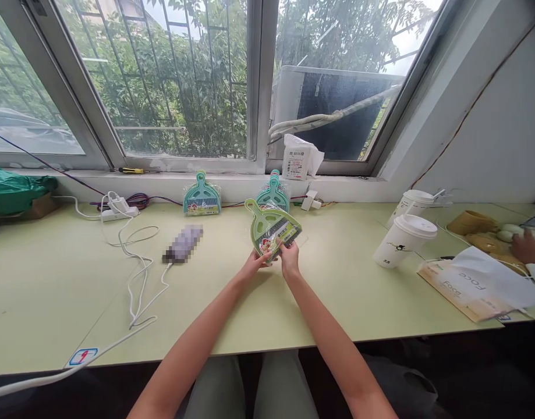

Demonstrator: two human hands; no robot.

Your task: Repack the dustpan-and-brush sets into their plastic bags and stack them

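Note:
A green mini dustpan and brush set (273, 224) in clear wrap is held up over the table, tilted, its handle pointing up and left. My left hand (257, 262) grips its lower left edge. On the lower right edge, my right hand (289, 256) is closed with the thumb on the front. Behind it, several teal dustpan sets (273, 189) stand against the wall below the window, partly hidden by the green one. Another teal dustpan set (201, 195) leans upright there, farther left.
White paper cups (402, 238) stand at right, beside a tissue pack (468, 285). Another person's hand (529, 247) rests at the far right. At left lie a blurred phone (183, 243), white cables (138, 279) and a power strip (120, 210). A white box (297, 162) sits on the sill.

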